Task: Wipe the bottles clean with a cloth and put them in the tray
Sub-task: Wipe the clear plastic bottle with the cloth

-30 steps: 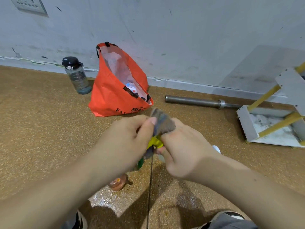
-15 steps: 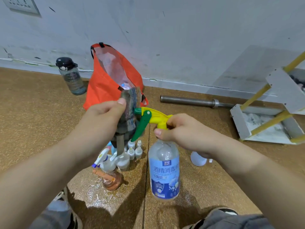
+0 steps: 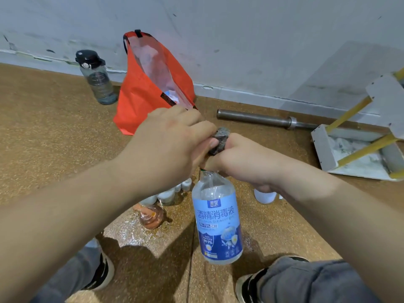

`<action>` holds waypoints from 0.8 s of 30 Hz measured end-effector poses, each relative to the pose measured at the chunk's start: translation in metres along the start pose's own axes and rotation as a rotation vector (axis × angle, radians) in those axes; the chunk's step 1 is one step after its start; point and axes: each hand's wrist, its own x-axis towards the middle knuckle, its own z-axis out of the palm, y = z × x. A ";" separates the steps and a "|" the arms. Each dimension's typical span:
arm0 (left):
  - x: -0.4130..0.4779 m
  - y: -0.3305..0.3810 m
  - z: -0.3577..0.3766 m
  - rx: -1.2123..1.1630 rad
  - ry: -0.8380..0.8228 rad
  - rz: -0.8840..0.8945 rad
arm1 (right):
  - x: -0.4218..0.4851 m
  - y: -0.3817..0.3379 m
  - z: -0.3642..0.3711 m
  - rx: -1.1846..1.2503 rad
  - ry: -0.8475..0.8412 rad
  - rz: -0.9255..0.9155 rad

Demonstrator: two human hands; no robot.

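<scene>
A clear spray bottle point(image 3: 216, 217) with a blue label hangs upright in the air at centre. My right hand point(image 3: 244, 160) grips it at the neck, hiding its spray head. My left hand point(image 3: 170, 145) holds a grey cloth point(image 3: 219, 139) against the bottle's top, right next to my right hand. Below my left forearm stand several small white bottles point(image 3: 172, 192) and an orange-brown bottle point(image 3: 150, 216) on the brown floor. A white bottle point(image 3: 264, 195) peeks out under my right wrist. A white tray point(image 3: 349, 154) lies on the floor at the right.
An orange bag point(image 3: 148, 90) stands open against the grey wall, with a dark-capped water bottle point(image 3: 97, 79) to its left. A metal bar point(image 3: 258, 119) lies along the wall. A yellow-legged white frame point(image 3: 376, 101) stands over the tray. My shoes point(image 3: 249, 285) and knees sit at the bottom edge.
My left hand has brought the cloth from beside the spray head onto the bottle's top, covering the yellow and green trigger. The bottle stays hanging from my right hand.
</scene>
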 end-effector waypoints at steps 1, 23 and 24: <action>0.000 0.000 0.001 0.006 -0.011 0.042 | 0.000 0.001 0.001 -0.023 -0.001 -0.009; -0.005 -0.032 0.007 -0.560 -0.170 -0.606 | 0.004 0.013 -0.005 -0.542 0.090 -0.111; -0.006 -0.026 0.006 -0.572 -0.158 -0.610 | 0.004 0.014 -0.005 -0.575 0.089 -0.122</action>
